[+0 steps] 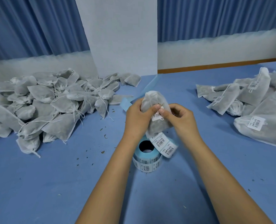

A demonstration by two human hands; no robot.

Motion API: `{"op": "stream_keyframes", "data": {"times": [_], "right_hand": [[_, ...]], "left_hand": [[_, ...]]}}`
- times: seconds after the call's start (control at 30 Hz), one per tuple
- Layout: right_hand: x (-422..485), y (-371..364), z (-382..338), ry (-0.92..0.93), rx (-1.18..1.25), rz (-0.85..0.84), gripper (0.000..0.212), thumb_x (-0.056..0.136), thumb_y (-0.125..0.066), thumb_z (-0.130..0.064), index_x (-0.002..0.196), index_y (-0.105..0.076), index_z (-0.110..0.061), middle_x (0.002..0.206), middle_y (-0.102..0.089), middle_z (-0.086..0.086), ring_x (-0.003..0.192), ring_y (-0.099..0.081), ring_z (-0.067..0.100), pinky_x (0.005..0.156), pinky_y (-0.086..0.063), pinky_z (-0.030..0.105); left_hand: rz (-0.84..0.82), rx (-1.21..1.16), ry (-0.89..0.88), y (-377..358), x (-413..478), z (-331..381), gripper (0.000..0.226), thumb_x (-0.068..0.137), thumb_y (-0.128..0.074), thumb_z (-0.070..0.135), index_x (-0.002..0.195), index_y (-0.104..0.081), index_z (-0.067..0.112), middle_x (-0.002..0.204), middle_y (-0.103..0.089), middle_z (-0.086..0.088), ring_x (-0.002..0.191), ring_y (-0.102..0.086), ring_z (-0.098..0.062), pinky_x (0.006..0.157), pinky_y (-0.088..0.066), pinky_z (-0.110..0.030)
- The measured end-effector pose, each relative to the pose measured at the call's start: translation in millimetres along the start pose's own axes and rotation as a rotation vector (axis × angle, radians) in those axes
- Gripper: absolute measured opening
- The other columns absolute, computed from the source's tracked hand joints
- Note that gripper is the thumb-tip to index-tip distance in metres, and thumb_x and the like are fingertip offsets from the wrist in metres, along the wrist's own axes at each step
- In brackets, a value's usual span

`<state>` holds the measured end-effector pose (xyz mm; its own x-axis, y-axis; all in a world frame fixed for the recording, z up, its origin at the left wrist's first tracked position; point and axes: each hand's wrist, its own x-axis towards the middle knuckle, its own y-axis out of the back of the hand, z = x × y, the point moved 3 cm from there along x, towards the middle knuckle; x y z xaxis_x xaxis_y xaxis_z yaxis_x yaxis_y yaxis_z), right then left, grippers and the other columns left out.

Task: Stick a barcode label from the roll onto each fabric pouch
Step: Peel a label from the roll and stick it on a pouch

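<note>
White mesh fabric pouch [153, 98] with dark filling is held at the frame's centre: the left hand [136, 118] grips its side, thumb across the front, while the right hand [181, 118] pinches the barcode label [156, 115] on it. Just below, the label roll [147, 159] stands on the blue table [53, 183]; unlabelled pouches [45, 104] heap at left, labelled pouches [255, 109] at right.

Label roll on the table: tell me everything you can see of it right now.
The label roll lies flat on the blue table, hollow core up. It looks like pale blue backing paper wound with white barcode labels, visible on its outer wall. A loose tail bearing labels peels off rightward and runs under the pouch held just above. Whether the left wrist touches it is unclear.
</note>
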<state>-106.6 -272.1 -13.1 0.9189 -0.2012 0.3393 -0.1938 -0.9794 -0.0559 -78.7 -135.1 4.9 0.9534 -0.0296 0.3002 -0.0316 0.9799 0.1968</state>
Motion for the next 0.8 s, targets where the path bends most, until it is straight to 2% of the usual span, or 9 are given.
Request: {"op": "stream_keyframes", "data": {"times": [0.1, 0.2, 0.3, 0.4, 0.47, 0.57, 0.67, 0.73, 0.8], "right_hand": [[2, 3, 0, -0.004, -0.006, 0.068, 0.012, 0.084, -0.070, -0.012, 0.072, -0.068, -0.013, 0.071, -0.066, 0.008, 0.067, -0.057, 0.014, 0.064, -0.045, 0.029], [4, 9, 3, -0.017, -0.006, 0.176, 0.016, 0.084, -0.069, -0.010, 0.069, -0.064, -0.006, 0.062, -0.059, 0.002, 0.061, -0.052, 0.011, 0.062, -0.042, 0.029], [5, 16, 1, -0.089, 0.077, 0.133, 0.015, 0.086, -0.068, -0.014, 0.081, -0.067, 0.000, 0.072, -0.063, 0.008, 0.069, -0.057, 0.016, 0.067, -0.047, 0.030], [2, 27, -11, -0.081, 0.102, 0.087, 0.008, 0.087, -0.068, -0.016, 0.086, -0.071, -0.009, 0.076, -0.069, 0.002, 0.070, -0.062, 0.009, 0.063, -0.048, 0.017], [1, 43, -20, -0.060, 0.107, 0.188, 0.008, 0.087, -0.068, -0.018, 0.082, -0.071, -0.013, 0.073, -0.068, -0.001, 0.066, -0.061, 0.007, 0.059, -0.047, 0.016], [-5, 80, -23, -0.161, 0.073, 0.339, 0.018, 0.091, -0.062, -0.025, 0.079, -0.066, -0.012, 0.072, -0.069, 0.004, 0.061, -0.067, 0.017, 0.042, -0.042, 0.020], [-20, 122, -15, -0.312, 0.032, 0.309, 0.018, 0.093, -0.059, -0.020, 0.082, -0.062, -0.005, 0.066, -0.066, 0.009, 0.047, -0.063, 0.017, 0.036, -0.038, 0.018], [-32, 152, -11, -0.397, -0.028, 0.302, 0.017, 0.092, -0.061, -0.016, 0.081, -0.061, -0.003, 0.065, -0.063, 0.012, 0.043, -0.060, 0.016, 0.038, -0.042, 0.019], [-40, 177, -8, -0.455, -0.051, 0.285, 0.017, 0.091, -0.062, -0.012, 0.077, -0.062, -0.002, 0.064, -0.063, 0.013, 0.043, -0.060, 0.015, 0.041, -0.046, 0.018]], "left_hand": [[-0.002, -0.003, -0.015, -5, 0, -2, 0.018, 0.085, -0.074, 0.024, 0.091, -0.066, 0.010, 0.080, -0.067, 0.000, 0.072, -0.062, -0.012, 0.067, -0.049, -0.026], [-0.005, 0.026, 0.074, -13, -1, -7, 0.025, 0.084, -0.074, 0.033, 0.093, -0.064, 0.012, 0.075, -0.065, 0.007, 0.064, -0.059, -0.001, 0.055, -0.042, -0.009], [-0.001, 0.046, 0.101, -19, 0, -3, 0.030, 0.085, -0.073, 0.034, 0.079, -0.065, 0.006, 0.062, -0.062, 0.004, 0.054, -0.056, -0.005, 0.048, -0.039, -0.012], [0.027, 0.011, 0.035, -26, 7, 24, 0.029, 0.086, -0.072, 0.033, 0.072, -0.065, 0.009, 0.060, -0.060, 0.005, 0.053, -0.054, -0.005, 0.050, -0.040, -0.016], [-0.035, 0.050, -0.011, -43, 13, 45, 0.026, 0.087, -0.071, 0.034, 0.072, -0.063, 0.013, 0.061, -0.058, 0.008, 0.052, -0.051, 0.000, 0.050, -0.039, -0.015], [-0.187, 0.053, 0.110, -83, 10, 58, 0.023, 0.090, -0.068, 0.030, 0.080, -0.064, 0.010, 0.078, -0.066, -0.005, 0.058, -0.063, -0.010, 0.054, -0.056, -0.027], [-0.298, 0.123, 0.234, -125, -8, 48, 0.027, 0.094, -0.062, 0.023, 0.074, -0.059, 0.004, 0.072, -0.061, -0.011, 0.035, -0.055, -0.009, 0.042, -0.053, -0.025], [-0.385, 0.117, 0.337, -151, -25, 36, 0.025, 0.096, -0.059, 0.021, 0.090, -0.061, -0.003, 0.078, -0.062, -0.019, 0.036, -0.055, -0.014, 0.037, -0.047, -0.022], [-0.448, 0.088, 0.412, -174, -38, 25, 0.028, 0.097, -0.058, 0.022, 0.100, -0.061, -0.006, 0.084, -0.063, -0.021, 0.044, -0.058, -0.019, 0.040, -0.047, -0.020]]}}
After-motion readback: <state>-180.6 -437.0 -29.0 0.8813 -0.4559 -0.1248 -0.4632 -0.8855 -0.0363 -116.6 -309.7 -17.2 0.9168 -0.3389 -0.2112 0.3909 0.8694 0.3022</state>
